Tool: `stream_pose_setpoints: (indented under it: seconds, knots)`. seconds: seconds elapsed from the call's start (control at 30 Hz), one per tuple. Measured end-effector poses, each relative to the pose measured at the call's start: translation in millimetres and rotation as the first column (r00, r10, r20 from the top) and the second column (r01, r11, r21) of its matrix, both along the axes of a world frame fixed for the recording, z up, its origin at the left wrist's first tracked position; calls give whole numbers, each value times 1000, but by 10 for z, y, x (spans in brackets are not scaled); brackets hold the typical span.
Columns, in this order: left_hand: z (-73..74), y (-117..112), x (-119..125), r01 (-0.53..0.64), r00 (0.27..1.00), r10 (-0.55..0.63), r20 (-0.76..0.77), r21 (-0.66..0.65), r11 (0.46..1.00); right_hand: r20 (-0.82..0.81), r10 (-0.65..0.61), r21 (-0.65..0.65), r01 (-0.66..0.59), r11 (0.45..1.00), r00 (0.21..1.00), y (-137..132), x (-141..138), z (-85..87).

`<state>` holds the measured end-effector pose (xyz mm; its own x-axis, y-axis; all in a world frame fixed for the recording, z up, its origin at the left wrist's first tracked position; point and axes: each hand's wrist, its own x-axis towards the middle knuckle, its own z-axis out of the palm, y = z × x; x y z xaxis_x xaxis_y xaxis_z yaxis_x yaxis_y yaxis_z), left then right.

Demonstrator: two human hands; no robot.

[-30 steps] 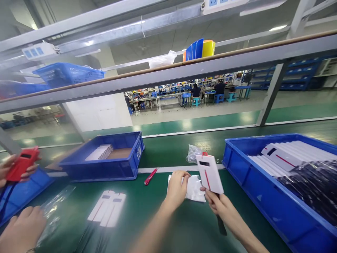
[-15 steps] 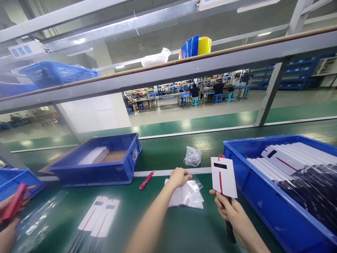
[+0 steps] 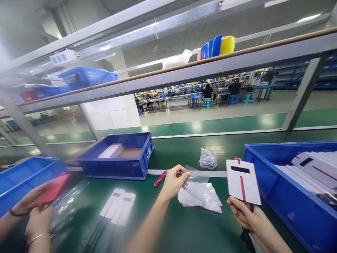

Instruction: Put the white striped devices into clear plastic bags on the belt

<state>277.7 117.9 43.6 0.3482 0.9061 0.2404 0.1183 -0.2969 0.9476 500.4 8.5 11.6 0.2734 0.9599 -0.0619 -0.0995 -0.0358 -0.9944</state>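
Observation:
My left hand [image 3: 176, 181] pinches a clear plastic bag [image 3: 197, 175] by its edge, lifted at one side above a pile of similar bags [image 3: 202, 198] on the green bench. My right hand [image 3: 247, 216] grips a white card [image 3: 243, 184] at its lower end. This card has a black slot, a red stripe and a red loop on top; a black strap [image 3: 246, 239] hangs under the hand. Two like cards [image 3: 118, 206] with dark straps lie flat to the left, slightly blurred. A red-handled utility knife [image 3: 160, 178] rests behind my left hand.
At right stands a blue bin [image 3: 286, 200] full of white cards. Another blue bin [image 3: 113, 168] with white pieces sits behind the flat cards. A crumpled plastic bag [image 3: 207, 159] lies further back. At far left, a co-worker's hands [image 3: 39, 214] hold a red item [image 3: 54, 188].
My left hand has drawn a bag's edge up from the pile. My right hand still holds the card. The view has swung left, and the co-worker's red item shows more fully.

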Motion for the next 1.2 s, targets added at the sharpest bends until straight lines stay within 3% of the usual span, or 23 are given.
stream_pose_setpoints:
  seconds: [0.13, 0.3, 0.5, 0.67, 0.87, 1.0, 1.1, 1.2]
  knots:
    - [66, -102, -238, 56, 998, -53, 33, -90, 994, 39, 21, 3, -21, 1000, 999, 96, -112, 106]
    - [77, -257, -328, 99, 995, -98, 11, -117, 988, 95, 83, -15, -82, 996, 992, 236, -361, 215]
    - [-105, -439, -386, 55, 998, -59, -33, -113, 992, 181, 218, -80, -207, 975, 959, 292, -708, 190]
    - [-258, -497, -482, 15, 998, -24, -59, -153, 988, 225, 334, -122, -314, 942, 915, 271, -799, 101]
    - [-383, -463, -448, -42, 993, 36, -108, -54, 998, 199, 228, -24, -228, 973, 953, 385, -822, -126]
    - [-433, -419, -410, -186, 981, 189, -36, 75, 980, 261, 192, -55, -184, 981, 946, 501, -743, -273]
    - [-451, -346, -487, -328, 943, 325, 63, 34, 944, 302, 161, -76, -145, 987, 940, 576, -596, -335]
    - [-436, -278, -635, -370, 922, 373, 105, -47, 928, 381, 92, -103, -57, 993, 920, 651, -355, -346]
